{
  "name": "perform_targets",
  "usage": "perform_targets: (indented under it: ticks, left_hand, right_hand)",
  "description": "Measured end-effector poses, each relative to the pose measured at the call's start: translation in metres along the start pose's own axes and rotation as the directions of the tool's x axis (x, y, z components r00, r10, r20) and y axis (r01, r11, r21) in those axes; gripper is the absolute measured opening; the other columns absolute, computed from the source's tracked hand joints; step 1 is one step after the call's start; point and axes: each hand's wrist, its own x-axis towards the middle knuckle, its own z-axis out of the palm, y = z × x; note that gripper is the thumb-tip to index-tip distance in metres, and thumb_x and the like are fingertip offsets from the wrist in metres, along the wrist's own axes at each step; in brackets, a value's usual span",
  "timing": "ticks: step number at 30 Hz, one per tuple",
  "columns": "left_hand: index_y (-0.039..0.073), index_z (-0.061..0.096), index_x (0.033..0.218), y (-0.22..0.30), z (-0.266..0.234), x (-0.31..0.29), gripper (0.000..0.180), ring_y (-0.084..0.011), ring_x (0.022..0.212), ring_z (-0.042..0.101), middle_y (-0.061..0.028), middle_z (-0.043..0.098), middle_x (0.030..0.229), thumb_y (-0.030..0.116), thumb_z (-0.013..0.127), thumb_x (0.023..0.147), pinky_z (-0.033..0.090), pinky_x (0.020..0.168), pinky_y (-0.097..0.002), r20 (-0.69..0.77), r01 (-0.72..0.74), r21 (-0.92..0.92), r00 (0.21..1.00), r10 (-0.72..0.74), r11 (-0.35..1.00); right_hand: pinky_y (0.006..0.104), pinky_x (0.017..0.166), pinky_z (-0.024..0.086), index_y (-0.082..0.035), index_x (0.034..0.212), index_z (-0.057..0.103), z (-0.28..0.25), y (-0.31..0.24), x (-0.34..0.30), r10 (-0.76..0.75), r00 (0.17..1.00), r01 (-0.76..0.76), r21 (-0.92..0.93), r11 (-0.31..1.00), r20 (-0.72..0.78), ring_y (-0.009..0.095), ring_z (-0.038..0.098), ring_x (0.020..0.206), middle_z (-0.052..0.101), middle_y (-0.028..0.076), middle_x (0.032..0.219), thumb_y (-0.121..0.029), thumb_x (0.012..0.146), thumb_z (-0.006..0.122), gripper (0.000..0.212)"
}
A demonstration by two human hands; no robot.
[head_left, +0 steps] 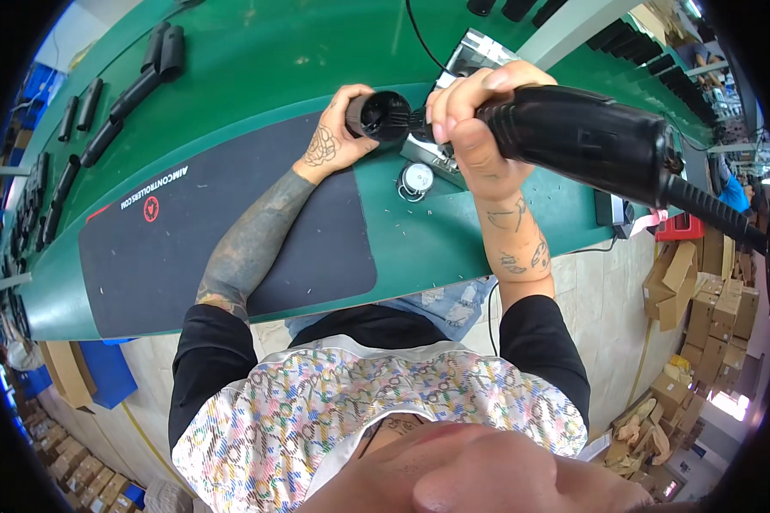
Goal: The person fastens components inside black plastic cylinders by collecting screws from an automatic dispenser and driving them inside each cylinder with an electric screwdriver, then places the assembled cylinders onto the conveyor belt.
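Note:
My left hand (338, 141) is wrapped around a short black tube (387, 118), whose hollow round mouth faces right. In my right hand (479, 128) is a thick black corded power tool (586, 141), held sideways, with its ribbed cord running off to the right. The tool's front end points left at the tube's mouth; my fingers partly cover it, and I cannot tell whether the two touch. Just below, a small round silver part (417, 179) with a thin wire loop lies on the green table (316, 51). A shiny metal fixture (479, 56) stands behind my right hand, partly hidden.
A dark mat (231, 231) lies under my left forearm. Several black tubes (134, 92) lie along the table's left side, and more black tubes (633, 47) at the far right. Small pale shavings dot the table. Cardboard boxes (706, 316) are stacked on the right floor.

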Motion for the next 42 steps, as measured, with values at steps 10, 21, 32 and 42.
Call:
perform_targets:
  ticks: [10,21,32,42]
  left_hand:
    - [0.006,0.040,0.132,-0.025,0.007,0.002,0.074,-0.0289,0.110,0.053,-0.0137,0.047,0.126,0.000,0.069,0.064,0.045,0.094,-0.0351,-0.038,0.196,-0.075,0.979,-0.199,0.978]
    - [0.006,0.050,0.125,-0.012,0.007,0.008,0.067,-0.0296,0.110,0.053,-0.0135,0.049,0.124,0.000,0.067,0.061,0.045,0.095,-0.0353,-0.102,0.009,0.075,0.995,-0.001,0.997]
    - [0.008,0.053,0.121,-0.009,-0.003,-0.001,0.064,-0.0266,0.106,0.056,-0.0091,0.055,0.118,0.002,0.070,0.059,0.045,0.094,-0.0345,-0.136,0.030,0.077,0.991,-0.019,0.997]
    - [0.007,0.052,0.123,-0.011,-0.012,-0.004,0.066,-0.0260,0.107,0.058,-0.0084,0.058,0.117,0.000,0.072,0.061,0.045,0.096,-0.0348,-0.073,0.039,0.095,0.997,-0.033,0.995]
  right_hand:
    - [0.0310,0.068,0.040,-0.020,0.132,0.046,-0.055,-0.086,-0.005,-0.041,0.999,0.045,0.157,0.987,-0.031,0.013,0.053,0.065,0.056,-0.001,0.080,-0.036,0.095,0.060,0.043]
    - [0.0294,0.062,0.042,-0.006,0.133,0.037,-0.050,-0.059,0.011,0.148,0.988,-0.150,-0.102,0.983,-0.034,0.014,0.052,0.062,0.054,0.004,0.076,-0.026,0.095,0.062,0.050]
    - [0.0272,0.060,0.043,-0.010,0.128,0.040,-0.029,-0.049,0.008,0.215,0.975,-0.218,0.048,0.975,0.058,0.012,0.054,0.060,0.056,0.001,0.073,-0.030,0.088,0.073,0.056]
    - [0.0266,0.051,0.042,-0.010,0.130,0.038,-0.038,-0.062,0.003,-0.003,0.972,-0.106,0.452,0.886,0.234,0.015,0.055,0.057,0.058,0.006,0.070,-0.025,0.076,0.085,0.073]
